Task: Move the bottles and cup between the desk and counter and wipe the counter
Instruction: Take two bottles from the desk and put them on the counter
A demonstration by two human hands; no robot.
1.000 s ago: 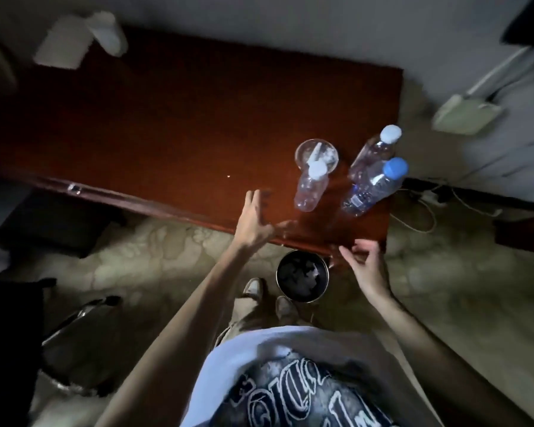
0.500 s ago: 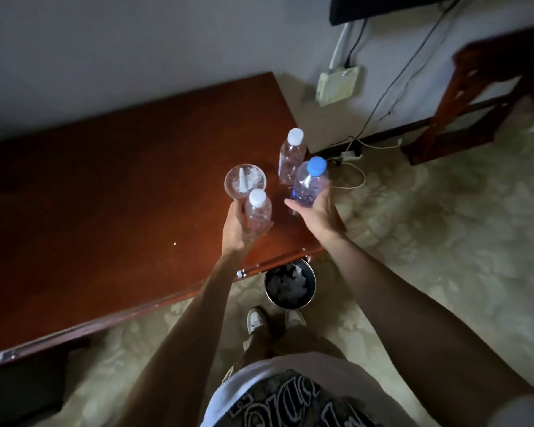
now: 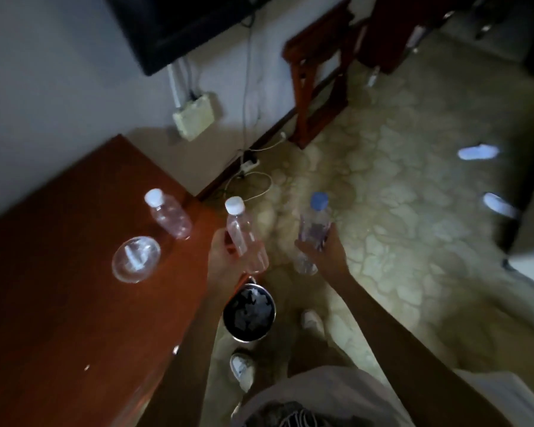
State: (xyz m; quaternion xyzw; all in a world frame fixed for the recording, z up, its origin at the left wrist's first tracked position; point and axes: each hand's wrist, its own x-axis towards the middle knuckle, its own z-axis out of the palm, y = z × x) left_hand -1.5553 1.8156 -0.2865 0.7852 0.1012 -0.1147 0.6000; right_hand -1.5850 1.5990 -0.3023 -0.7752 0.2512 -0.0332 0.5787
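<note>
My left hand (image 3: pixel 224 257) grips a clear white-capped bottle (image 3: pixel 244 235), held in the air past the end of the red-brown desk (image 3: pixel 59 303). My right hand (image 3: pixel 324 254) holds a clear blue-capped bottle (image 3: pixel 313 229) over the floor, to the right of the desk. Another white-capped bottle (image 3: pixel 168 215) stands on the desk near its end. A clear plastic cup (image 3: pixel 136 258) with a domed lid stands in front of that bottle.
A round metal bin (image 3: pixel 248 315) with crumpled paper sits on the floor by the desk's corner, near my shoes (image 3: pixel 242 368). Cables and a power strip (image 3: pixel 248 163) lie by the wall. A wooden stand (image 3: pixel 318 72) is further right.
Both hands have lifted their bottles off the desk and carried them right, past its end. My view has swung to the right; the other bottle and the cup stay on the desk.
</note>
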